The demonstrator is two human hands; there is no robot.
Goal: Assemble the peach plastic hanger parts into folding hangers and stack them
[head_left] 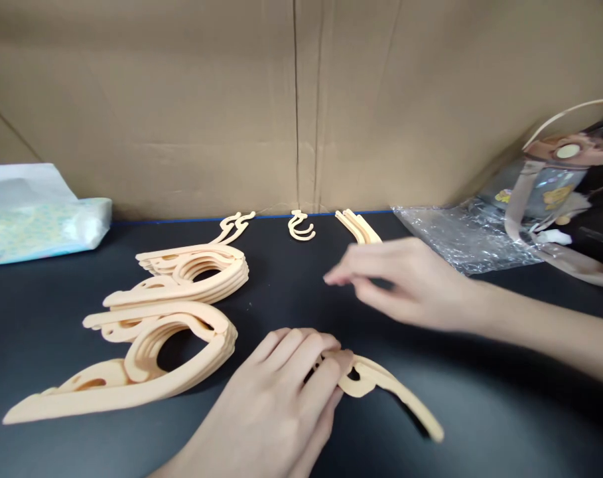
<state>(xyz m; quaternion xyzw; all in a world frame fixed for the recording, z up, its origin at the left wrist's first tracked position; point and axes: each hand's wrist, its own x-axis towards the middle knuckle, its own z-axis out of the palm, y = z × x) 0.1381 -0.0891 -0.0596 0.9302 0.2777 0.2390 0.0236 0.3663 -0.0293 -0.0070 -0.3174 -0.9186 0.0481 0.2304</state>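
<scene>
My left hand (291, 392) is closed over a cream plastic hanger part (405, 392) low on the black table. Its curved arm sticks out to the right of my fingers, which hide the other end. My right hand (405, 282) hovers over the table farther back, slightly blurred, its index finger stretched to the left and nothing visible in it. Behind it lie several hanger arms (358, 226). A small group of hanger hooks (300, 226) sits at the back middle. Two stacks of folded cream hangers (182, 358) lie to my left, one behind the other.
More curved hanger arms (234, 227) lie behind the stacks. A tissue packet (47, 219) stands at the left. On the right are a clear plastic wrapper (445, 232) and a bag with a strap (540, 186). A cardboard wall (206, 106) closes off the back.
</scene>
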